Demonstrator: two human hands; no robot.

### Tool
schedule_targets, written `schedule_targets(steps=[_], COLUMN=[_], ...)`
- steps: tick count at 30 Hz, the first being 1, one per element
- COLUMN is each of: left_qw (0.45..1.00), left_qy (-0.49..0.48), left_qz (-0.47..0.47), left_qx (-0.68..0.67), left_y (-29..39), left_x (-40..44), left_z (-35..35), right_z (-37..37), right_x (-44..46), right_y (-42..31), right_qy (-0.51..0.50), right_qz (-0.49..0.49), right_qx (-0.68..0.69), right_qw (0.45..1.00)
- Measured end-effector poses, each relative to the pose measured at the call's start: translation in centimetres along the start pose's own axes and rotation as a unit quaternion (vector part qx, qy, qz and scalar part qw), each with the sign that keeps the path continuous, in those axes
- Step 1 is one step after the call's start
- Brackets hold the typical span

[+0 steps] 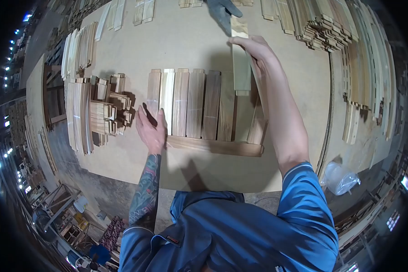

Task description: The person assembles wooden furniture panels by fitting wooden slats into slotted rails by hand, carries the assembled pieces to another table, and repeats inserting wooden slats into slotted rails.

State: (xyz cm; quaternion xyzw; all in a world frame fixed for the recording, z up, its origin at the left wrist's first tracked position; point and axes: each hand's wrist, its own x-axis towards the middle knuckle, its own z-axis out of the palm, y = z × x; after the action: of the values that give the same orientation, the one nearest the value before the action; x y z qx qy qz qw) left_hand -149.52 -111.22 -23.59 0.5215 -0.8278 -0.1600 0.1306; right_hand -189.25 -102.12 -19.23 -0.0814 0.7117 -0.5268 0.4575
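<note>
My left hand (pixel 150 130), fingers apart and holding nothing, rests by the lower left corner of a row of wooden slats (pixel 182 102). The slats stand side by side in mixed light and dark tones. Along their near ends runs a long wooden rail (pixel 213 146). My right hand (pixel 257 49) is closed on a pale wooden slat (pixel 241 75), raised over the right part of the row. At that slat's far end is another person's grey-gloved hand (pixel 220 14). My right forearm hides part of the row's right side.
Left of the row stand stacked short wood pieces (pixel 105 113) and a bundle of slats (pixel 79 115). Larger slat piles (pixel 324 25) lie at the far right of the table (pixel 190 50). A clear plastic-wrapped roll (pixel 341 178) sits beyond the right edge.
</note>
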Motion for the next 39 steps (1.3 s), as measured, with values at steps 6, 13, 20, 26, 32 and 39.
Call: schedule_targets(steps=[6,13,20,26,32,39], left_qw=[0.995,0.995,0.994,0.985,0.938,0.884], left_qy=[-0.043,-0.026,-0.067,-0.128,-0.223,-0.199], left_qz=[-0.082,-0.071,-0.084,-0.086,-0.139,-0.15], left_qx=[0.037,0.062,0.007,-0.078,-0.227,-0.395], left_y=[1.2,0.3,-1.1,-2.6,-6.0,-6.0], left_x=[1.3,-0.4,0.4,2.6,2.6,0.2], left_z=[-0.4,-0.2,-0.2,-1.0,-0.4,0.6], right_z=[-4.5,-8.2,-9.6,-12.5,-11.2,-0.5], right_x=[-7.0,-1.6,-2.1,-14.4,-25.3,-23.7], right_y=[5.0,4.8,8.5,8.0,11.3,16.0], right_qy=[0.194,0.403,0.469,0.574,0.414,0.279], right_qz=[0.006,-0.102,-0.074,-0.338,-0.028,0.083], right_qx=[0.165,0.567,0.552,0.361,-0.204,-0.419], right_qw=[0.967,0.711,0.686,0.653,0.887,0.86])
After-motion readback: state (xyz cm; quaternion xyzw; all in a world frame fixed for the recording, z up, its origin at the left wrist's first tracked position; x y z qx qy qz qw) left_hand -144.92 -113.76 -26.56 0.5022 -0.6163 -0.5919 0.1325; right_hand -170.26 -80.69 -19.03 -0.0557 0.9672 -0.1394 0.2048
